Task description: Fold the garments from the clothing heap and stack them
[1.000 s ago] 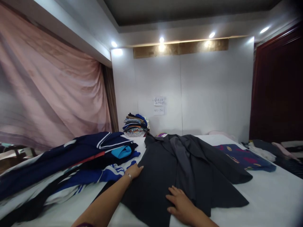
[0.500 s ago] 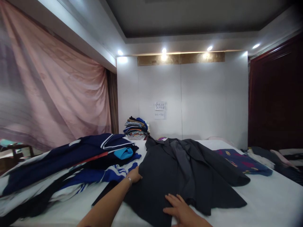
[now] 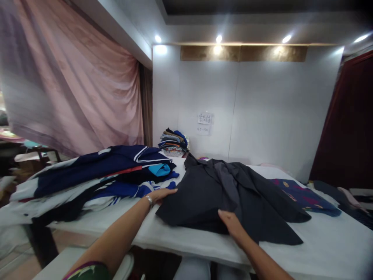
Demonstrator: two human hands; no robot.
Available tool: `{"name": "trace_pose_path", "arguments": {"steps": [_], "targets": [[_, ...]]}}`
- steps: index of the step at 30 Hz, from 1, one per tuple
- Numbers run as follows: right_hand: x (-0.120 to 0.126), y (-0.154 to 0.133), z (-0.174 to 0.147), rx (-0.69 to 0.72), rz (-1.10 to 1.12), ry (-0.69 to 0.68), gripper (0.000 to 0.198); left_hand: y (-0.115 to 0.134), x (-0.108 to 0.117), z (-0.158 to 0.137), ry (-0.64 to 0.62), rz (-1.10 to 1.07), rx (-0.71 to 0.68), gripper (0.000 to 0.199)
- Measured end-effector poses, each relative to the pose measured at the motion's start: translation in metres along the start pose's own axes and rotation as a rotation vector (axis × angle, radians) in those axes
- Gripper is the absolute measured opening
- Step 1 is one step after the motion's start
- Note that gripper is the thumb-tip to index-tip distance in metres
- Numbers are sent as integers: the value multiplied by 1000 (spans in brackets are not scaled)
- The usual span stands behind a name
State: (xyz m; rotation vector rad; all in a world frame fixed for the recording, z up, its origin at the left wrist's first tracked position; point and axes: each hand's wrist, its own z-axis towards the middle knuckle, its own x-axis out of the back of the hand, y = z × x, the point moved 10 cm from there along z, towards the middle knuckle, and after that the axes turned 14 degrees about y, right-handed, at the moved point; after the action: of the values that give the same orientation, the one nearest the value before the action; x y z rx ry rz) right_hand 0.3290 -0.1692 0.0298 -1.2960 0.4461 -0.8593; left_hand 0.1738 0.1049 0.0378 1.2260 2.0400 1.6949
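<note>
A dark grey jacket (image 3: 201, 194) is spread over the white table, one sleeve (image 3: 274, 190) stretching to the right. At its left edge, my left hand (image 3: 161, 194) pinches the cloth; a bracelet circles that wrist. Nearer the table's front, my right hand (image 3: 231, 223) grips the jacket's lower part, thumb on top and the other fingers hidden beneath the fabric. The front hem is folded under or lifted near this hand. Close to my left hand lies a loose heap of navy, blue, white and black clothes (image 3: 96, 171).
A folded stack of clothes (image 3: 174, 142) stands at the table's back by the wall. A patterned navy cloth (image 3: 305, 196) lies right of the jacket on the white table (image 3: 335, 241). More clothes (image 3: 332, 194) lie beyond the right edge. A pink curtain (image 3: 87, 85) hangs at left.
My right hand has gone from lying spread on the jacket to gripping its lower part. The near hem has been drawn up, away from the table's front. The view has tilted down.
</note>
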Motion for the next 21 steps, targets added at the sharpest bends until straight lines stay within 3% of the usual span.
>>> {"name": "trace_pose_path", "arguments": {"steps": [3,7,10,12,14,17,19,21], "targets": [[13,-18,14,-108,160,76,54,-2,-10,-19,-113,-212,48,53],[31,-45,33,-75,275,159,53,4,1,-27,21,-340,-6,49],[51,-45,40,37,93,246,51,1,8,-35,155,-385,-61,53],[50,-33,35,88,-85,185,52,-3,5,-45,202,-420,-131,58],[40,-15,22,119,-216,34,53,-14,-2,-56,233,-455,-213,61],[23,-2,-2,172,-286,-151,49,-35,-16,-68,273,-484,-320,80],[19,-2,-13,191,-299,-193,44,-47,-26,-72,301,-380,-383,96],[19,-3,-17,189,-327,-196,39,-52,-32,-74,373,-176,-439,100]]}}
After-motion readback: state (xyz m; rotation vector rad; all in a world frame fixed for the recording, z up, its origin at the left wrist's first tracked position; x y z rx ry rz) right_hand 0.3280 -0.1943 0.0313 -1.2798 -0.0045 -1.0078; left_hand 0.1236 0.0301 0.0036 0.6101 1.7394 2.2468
